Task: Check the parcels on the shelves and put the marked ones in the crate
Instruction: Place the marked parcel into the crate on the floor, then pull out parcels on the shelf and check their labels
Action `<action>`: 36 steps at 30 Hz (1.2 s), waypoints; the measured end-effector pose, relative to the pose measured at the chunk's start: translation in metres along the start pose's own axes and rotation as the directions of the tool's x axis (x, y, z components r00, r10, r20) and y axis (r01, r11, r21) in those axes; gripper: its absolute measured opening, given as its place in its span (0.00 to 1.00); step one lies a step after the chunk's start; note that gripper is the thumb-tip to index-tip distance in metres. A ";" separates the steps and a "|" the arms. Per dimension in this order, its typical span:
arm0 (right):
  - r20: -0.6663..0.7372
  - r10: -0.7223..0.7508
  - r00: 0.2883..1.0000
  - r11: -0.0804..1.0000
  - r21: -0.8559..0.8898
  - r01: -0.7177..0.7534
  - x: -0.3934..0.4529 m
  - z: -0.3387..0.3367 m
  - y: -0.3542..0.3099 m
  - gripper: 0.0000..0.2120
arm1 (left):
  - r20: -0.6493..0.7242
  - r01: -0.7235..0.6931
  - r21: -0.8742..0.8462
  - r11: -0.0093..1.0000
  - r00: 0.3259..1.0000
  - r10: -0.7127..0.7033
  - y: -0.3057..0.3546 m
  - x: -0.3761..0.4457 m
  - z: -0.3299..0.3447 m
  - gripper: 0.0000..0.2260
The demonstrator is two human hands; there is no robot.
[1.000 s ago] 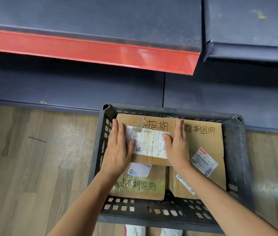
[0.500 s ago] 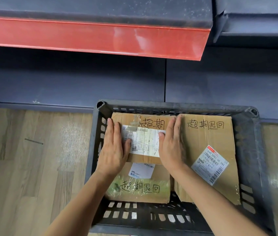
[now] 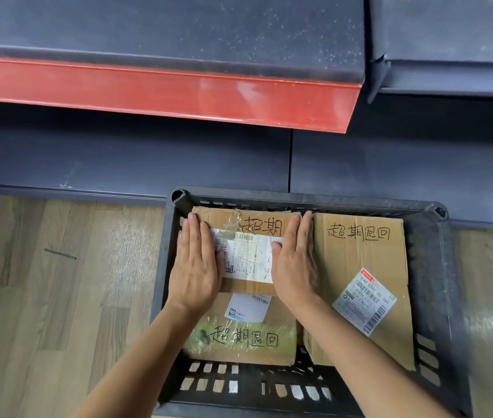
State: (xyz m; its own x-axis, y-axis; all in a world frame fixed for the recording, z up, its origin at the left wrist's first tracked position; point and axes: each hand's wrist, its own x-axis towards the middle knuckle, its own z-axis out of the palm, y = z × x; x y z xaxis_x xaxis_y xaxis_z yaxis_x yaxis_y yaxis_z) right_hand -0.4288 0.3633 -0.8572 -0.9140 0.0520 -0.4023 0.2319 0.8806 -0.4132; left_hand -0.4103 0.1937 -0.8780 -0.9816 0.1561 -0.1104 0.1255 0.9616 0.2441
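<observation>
A black slatted crate [image 3: 438, 267] stands on the floor against the shelf base. Inside it lie three cardboard parcels with black handwritten marks. The small parcel with a white label [image 3: 248, 251] sits at the back left, resting partly on a taped parcel [image 3: 248, 339] nearer to me. A larger flat parcel [image 3: 362, 260] fills the right side. My left hand [image 3: 195, 267] lies flat on the small parcel's left edge, and my right hand [image 3: 295, 263] lies flat on its right edge, fingers straight and together. Both palms press on the box.
Dark blue shelves hang above the crate; the left shelf [image 3: 163, 37] has a red front strip [image 3: 160, 95]. The dark shelf base [image 3: 118, 158] runs behind the crate. Wooden floor [image 3: 58, 297] spreads to the left and a strip shows on the right.
My hands have stayed on the small parcel and slid slightly apart toward its sides. The view has shifted a little closer to the crate.
</observation>
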 end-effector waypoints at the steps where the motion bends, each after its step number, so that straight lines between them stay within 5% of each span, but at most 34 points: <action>1: 0.017 0.006 1.000 1.000 0.006 -0.006 -0.001 -0.002 0.000 0.31 | -0.008 -0.017 0.005 1.000 1.000 0.017 0.001 0.000 -0.003 0.24; 12: 0.011 -0.083 0.996 0.996 -0.023 0.083 -0.054 -0.096 -0.001 0.27 | 0.015 -0.169 0.019 0.985 0.986 0.169 0.059 -0.001 -0.108 0.25; 17: -0.094 -0.107 0.990 0.994 -0.019 0.106 -0.089 -0.174 -0.021 0.39 | -0.052 -0.229 -0.046 0.972 0.973 0.227 0.095 0.001 -0.187 0.22; 22: -0.181 -0.126 0.975 0.992 0.001 0.129 -0.122 -0.259 -0.048 0.26 | -0.169 -0.295 -0.055 0.954 0.944 0.282 0.131 0.002 -0.280 0.20; 36: -0.504 -0.270 0.820 0.949 0.007 0.316 -0.220 -0.460 -0.138 0.22 | -0.440 -0.440 -0.008 0.898 0.808 0.392 0.210 -0.024 -0.518 0.17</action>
State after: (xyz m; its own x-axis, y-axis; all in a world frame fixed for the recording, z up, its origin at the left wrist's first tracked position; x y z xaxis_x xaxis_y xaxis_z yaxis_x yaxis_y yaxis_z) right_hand -0.4133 0.4472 -0.3361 -0.9802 0.0424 0.1935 -0.0669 0.8487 -0.5246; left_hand -0.4354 0.2748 -0.3248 -0.8073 0.4036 0.4306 0.5433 0.7932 0.2751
